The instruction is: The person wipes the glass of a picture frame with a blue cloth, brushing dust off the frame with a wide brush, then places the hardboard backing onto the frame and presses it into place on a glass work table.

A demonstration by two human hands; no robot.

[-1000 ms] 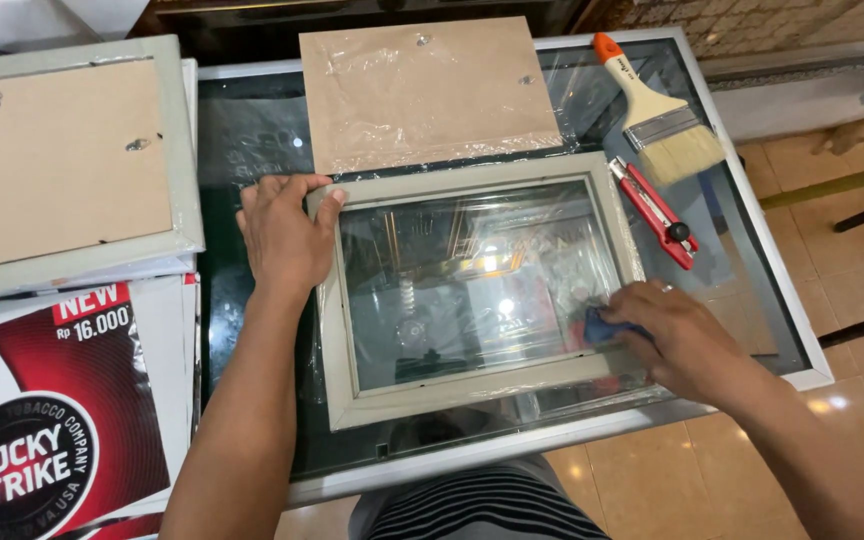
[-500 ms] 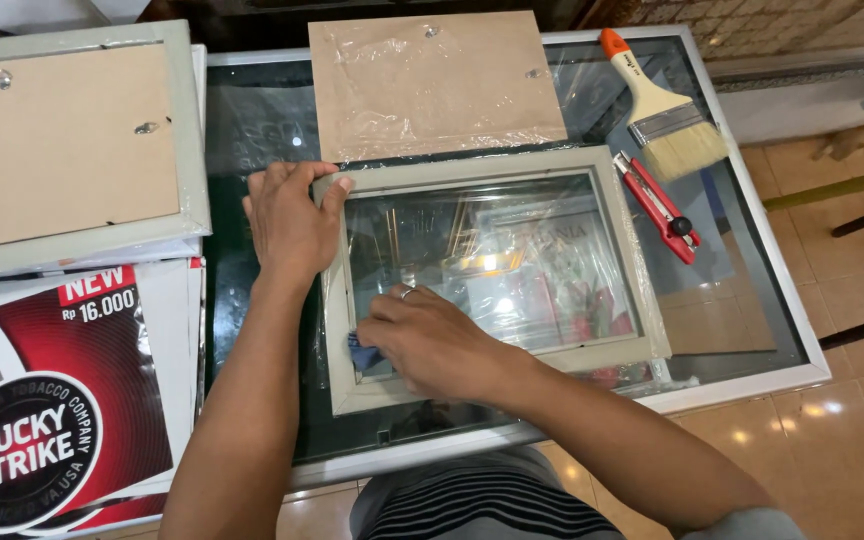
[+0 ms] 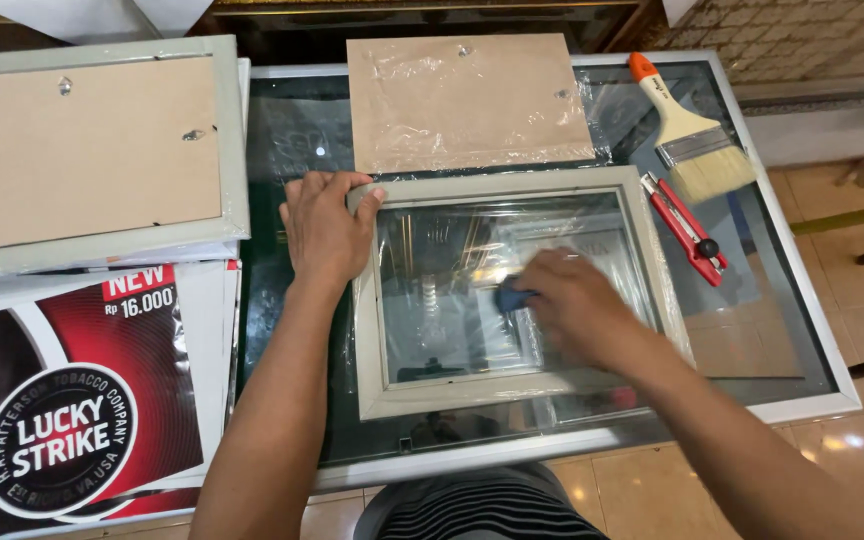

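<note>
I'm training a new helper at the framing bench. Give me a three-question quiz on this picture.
1. True or false: the left hand rests on the top-left corner of the pale picture frame.
2. What does the right hand press against the glass pane? A) the paintbrush B) a small blue cloth or pad C) the red utility knife
3. Which two tools lie on the glass table to the right of the frame?

Key
1. True.
2. B: the blue cloth or pad shows at the fingertips.
3. The paintbrush with an orange handle tip and the red utility knife.
</note>
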